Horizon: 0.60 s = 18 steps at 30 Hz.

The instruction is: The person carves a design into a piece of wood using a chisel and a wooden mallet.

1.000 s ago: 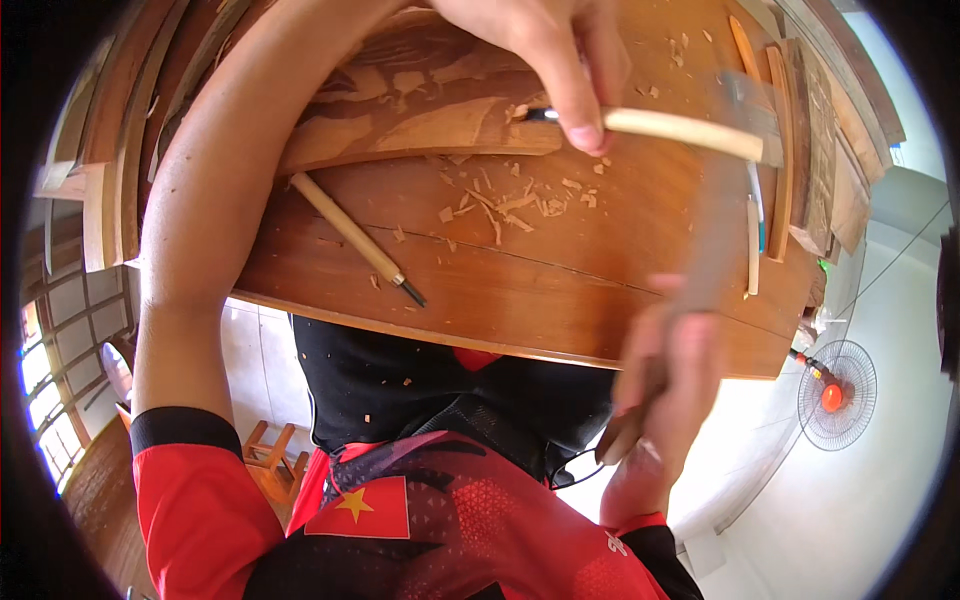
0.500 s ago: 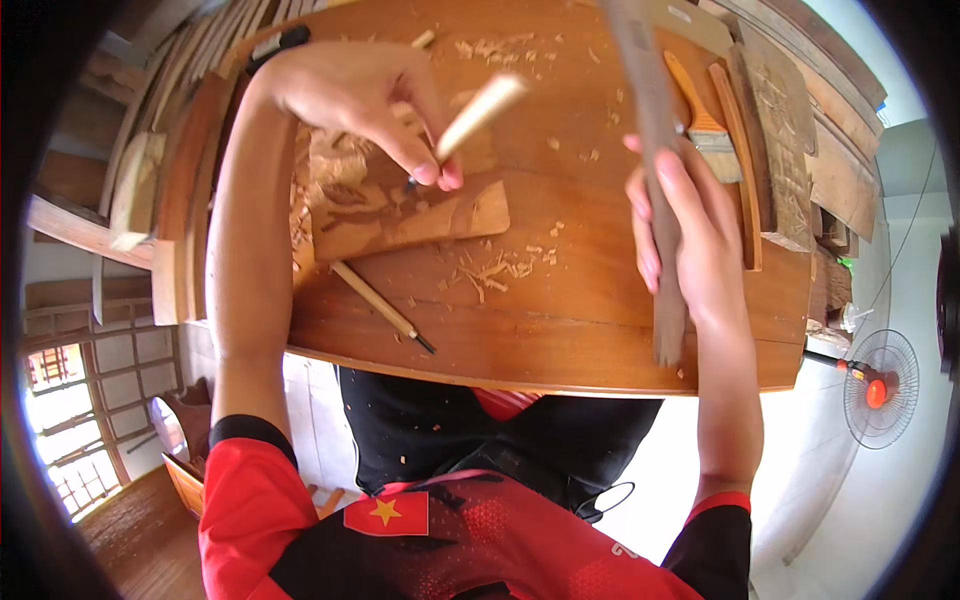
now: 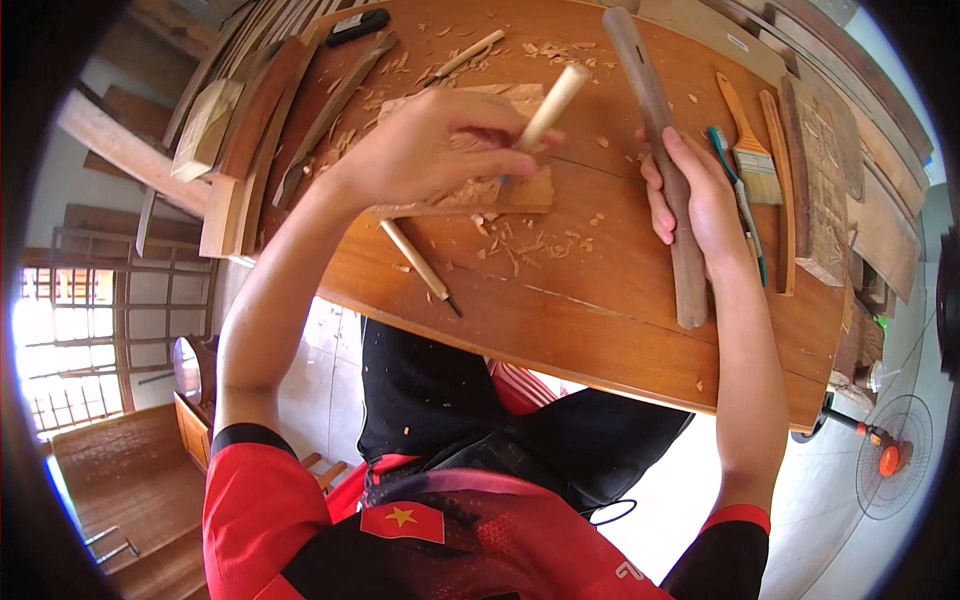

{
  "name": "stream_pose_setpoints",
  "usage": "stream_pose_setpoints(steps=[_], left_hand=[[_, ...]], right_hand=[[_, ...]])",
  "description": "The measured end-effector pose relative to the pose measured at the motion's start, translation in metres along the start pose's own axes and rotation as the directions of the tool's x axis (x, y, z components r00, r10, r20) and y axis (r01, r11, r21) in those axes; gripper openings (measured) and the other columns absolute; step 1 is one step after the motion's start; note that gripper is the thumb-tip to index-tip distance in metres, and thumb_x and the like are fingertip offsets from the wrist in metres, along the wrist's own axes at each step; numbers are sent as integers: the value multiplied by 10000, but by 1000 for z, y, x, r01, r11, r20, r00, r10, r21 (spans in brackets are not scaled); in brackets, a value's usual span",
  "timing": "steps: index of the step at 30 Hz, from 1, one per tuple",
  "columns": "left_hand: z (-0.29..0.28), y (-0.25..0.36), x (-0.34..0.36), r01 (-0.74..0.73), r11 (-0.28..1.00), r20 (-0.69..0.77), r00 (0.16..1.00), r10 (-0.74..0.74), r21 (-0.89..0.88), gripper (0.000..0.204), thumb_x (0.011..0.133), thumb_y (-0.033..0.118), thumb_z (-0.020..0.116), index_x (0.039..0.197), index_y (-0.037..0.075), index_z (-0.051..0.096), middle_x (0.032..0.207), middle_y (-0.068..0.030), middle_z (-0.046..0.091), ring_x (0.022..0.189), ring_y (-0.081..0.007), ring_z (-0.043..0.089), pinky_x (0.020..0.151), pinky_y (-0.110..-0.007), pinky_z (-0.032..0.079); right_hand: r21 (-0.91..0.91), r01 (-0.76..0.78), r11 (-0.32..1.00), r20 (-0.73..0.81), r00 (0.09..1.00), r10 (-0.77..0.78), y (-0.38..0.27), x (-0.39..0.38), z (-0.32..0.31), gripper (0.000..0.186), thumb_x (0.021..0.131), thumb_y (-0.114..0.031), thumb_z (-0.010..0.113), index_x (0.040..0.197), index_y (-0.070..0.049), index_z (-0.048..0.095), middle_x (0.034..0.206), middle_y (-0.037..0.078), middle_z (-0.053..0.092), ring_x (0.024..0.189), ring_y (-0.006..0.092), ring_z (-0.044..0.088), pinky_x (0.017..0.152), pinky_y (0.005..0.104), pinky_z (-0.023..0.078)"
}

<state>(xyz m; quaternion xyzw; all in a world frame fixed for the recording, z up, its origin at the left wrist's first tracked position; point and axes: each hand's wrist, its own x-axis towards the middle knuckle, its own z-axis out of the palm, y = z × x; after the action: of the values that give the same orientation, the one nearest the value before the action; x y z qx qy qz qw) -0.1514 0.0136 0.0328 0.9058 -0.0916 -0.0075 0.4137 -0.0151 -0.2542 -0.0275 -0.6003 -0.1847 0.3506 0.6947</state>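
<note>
My left hand [image 3: 425, 150] is closed around a chisel [image 3: 556, 103] with a pale wooden handle, tilted over the right part of a carved wooden board [image 3: 535, 195]. Its tip is mostly hidden by my fingers, so I cannot tell whether it touches the wood. Much of the carving lies behind this hand. My right hand [image 3: 708, 195] grips a long dark wooden stick [image 3: 689, 280] around its middle, apart from the chisel. Nearer the table's front edge lies a second chisel [image 3: 420, 265] with a dark tip. Another light-handled tool [image 3: 470, 55] rests beyond the board.
Shavings [image 3: 520, 245] litter the wooden table [image 3: 600, 330]. On the right lie a toothbrush [image 3: 740, 195], a flat paintbrush [image 3: 757, 165] and a carved block [image 3: 815, 180]. A dark wooden strip [image 3: 335, 115] and stacked timber [image 3: 265, 115] line the left. A fan [image 3: 893, 458] stands far right.
The view has shifted and turned slightly. My left hand with its chisel has moved toward the board's right end. The stick, blurred before, now shows sharply in my right hand.
</note>
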Motion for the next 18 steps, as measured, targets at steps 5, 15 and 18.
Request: stream_pose_setpoints(steps=[5, 15, 18], left_hand=[[9, -5, 17, 67, 995, -26, 997, -69, -75, 302, 913, 174, 816, 1160, 13, 751, 1027, -44, 760, 890, -97, 678, 857, -270, 540], [11, -25, 24, -12, 967, 91, 995, 37, -255, 281, 898, 89, 815, 1147, -11, 730, 1069, -74, 752, 957, -145, 734, 867, -298, 562], [11, -35, 19, -59, 931, 59, 995, 86, -361, 279, 892, 62, 815, 1137, -28, 717, 1079, -93, 752, 958, -156, 739, 866, -293, 575]], right_hand=[[-47, 25, 999, 41, 999, -23, 2, 0, 1, 442, 1098, -425, 480, 1227, -15, 586, 787, 2, 530, 456, 76, 475, 396, 248, 397], [-51, -23, 998, 0, 1000, 23, 1, -1, 4, 477, 1104, -432, 466, 1259, 2, 590, 781, 12, 527, 439, 67, 459, 375, 235, 387], [-53, -40, 998, 5, 999, 40, 0, 0, 8, 465, 1111, -411, 454, 1261, 8, 586, 781, 20, 526, 427, 73, 452, 369, 235, 377]])
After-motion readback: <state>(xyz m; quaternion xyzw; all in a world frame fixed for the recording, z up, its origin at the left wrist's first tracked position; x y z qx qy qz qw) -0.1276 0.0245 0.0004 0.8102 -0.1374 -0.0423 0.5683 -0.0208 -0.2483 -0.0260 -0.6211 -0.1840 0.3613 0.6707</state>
